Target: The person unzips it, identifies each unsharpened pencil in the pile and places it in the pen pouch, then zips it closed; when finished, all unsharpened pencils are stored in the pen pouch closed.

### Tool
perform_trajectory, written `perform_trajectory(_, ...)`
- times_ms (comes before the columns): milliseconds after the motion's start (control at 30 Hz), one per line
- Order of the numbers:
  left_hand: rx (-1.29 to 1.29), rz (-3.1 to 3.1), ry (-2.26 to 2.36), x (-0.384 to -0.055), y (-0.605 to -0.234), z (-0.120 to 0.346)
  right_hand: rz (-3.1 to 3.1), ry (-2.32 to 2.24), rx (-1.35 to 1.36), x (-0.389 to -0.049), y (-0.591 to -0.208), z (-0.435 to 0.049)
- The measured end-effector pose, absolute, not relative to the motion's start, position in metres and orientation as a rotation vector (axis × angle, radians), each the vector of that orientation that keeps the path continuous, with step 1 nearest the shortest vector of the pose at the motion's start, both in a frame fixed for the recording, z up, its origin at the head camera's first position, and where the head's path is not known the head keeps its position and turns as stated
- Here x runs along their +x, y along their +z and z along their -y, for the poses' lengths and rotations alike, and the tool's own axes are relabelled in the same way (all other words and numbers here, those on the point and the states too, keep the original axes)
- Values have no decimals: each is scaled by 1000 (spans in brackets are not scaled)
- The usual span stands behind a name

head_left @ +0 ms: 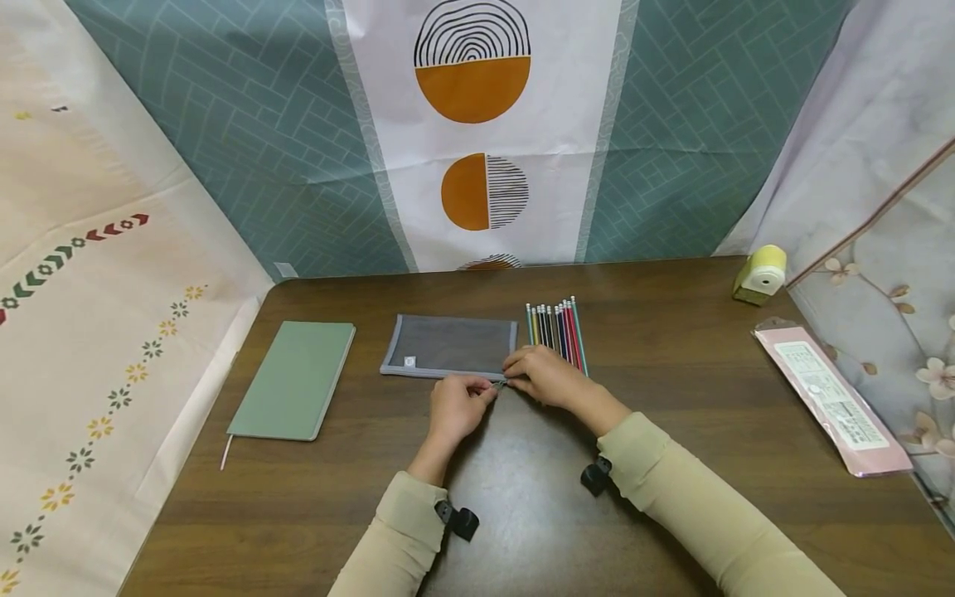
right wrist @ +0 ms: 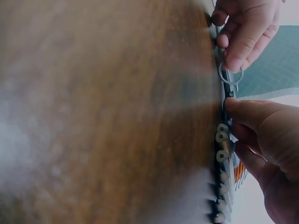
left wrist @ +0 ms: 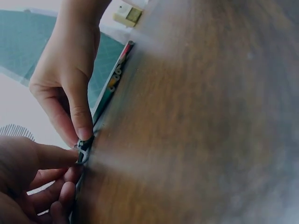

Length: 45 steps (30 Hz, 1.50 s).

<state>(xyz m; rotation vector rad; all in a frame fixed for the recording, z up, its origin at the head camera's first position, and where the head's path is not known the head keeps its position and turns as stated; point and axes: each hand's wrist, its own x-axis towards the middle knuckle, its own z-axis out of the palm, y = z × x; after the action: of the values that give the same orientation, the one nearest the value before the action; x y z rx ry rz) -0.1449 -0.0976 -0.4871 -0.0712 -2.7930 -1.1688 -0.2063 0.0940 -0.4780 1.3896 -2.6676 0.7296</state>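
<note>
A grey mesh zip pouch (head_left: 455,344) with a paler border lies flat in the middle of the table. At its near right corner both hands meet. My left hand (head_left: 457,406) pinches the ring-shaped zipper pull (right wrist: 233,85) between thumb and finger. Right beside it, my right hand (head_left: 548,375) pinches the pouch's corner at the zipper end, its thumb close to the ring in the right wrist view. Several pencils (head_left: 555,325) lie in a row right of the pouch, partly covered by the right hand.
A green notebook (head_left: 294,381) with a ribbon lies to the left. Toward the back right stands a yellow-green pencil sharpener (head_left: 763,274). A pink package (head_left: 831,402) with a white label lies along the right edge. Patterned cloths hang behind the table and at its sides.
</note>
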Motion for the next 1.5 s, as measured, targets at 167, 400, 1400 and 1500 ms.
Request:
perform_trajectory(167, -91, 2764, -1174, -145, -488, 100, 2658, 725, 1383, -207, -478, -94)
perform_trajectory(400, -80, 2712, -1154, -145, -490, 108, 2666, 727, 1372, -208, -478, -91)
perform_trajectory(1400, 129, 2662, -1112, -144, -493, 160, 2701, 747, 1361, -208, -475, -93)
perform_trajectory(1500, 155, 2655, -1108, -143, -493, 168, 2710, 753, 1357, -208, -475, -94)
